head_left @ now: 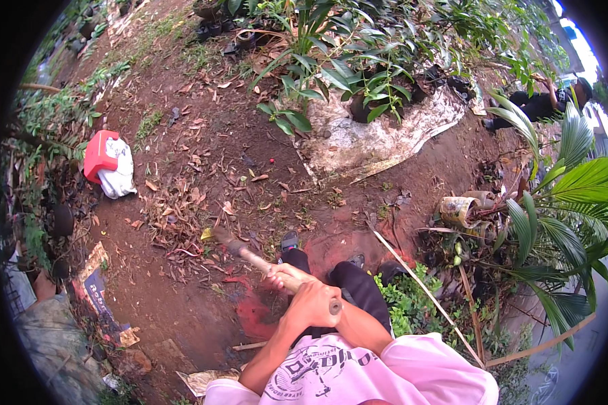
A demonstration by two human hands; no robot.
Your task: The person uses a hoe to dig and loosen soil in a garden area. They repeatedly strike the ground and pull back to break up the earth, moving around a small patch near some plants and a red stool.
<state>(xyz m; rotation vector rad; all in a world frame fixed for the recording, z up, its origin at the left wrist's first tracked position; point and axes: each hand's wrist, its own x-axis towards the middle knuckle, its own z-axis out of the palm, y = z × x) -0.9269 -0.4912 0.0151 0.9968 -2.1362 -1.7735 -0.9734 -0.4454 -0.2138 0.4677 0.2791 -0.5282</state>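
Observation:
My left hand (316,304) grips the butt end of a round wooden tool handle (255,260). Farther along the same handle, my right hand (286,278) is closed around it, with the right forearm crossing beneath the left wrist. The handle slants to the upper left, away from my body. At its far end a dark tool head (226,240) hangs over brown soil and dry leaves; it is blurred, so its kind cannot be told. A yellow leaf (206,234) shows beside the head.
A red plastic container with white cloth (117,169) stands at left. Ahead, potted plants surround a dirty sheet (365,136). A thin pole (425,291), a weathered bucket (457,210) and palm fronds (567,248) are at right. Another person (542,104) is at the upper right.

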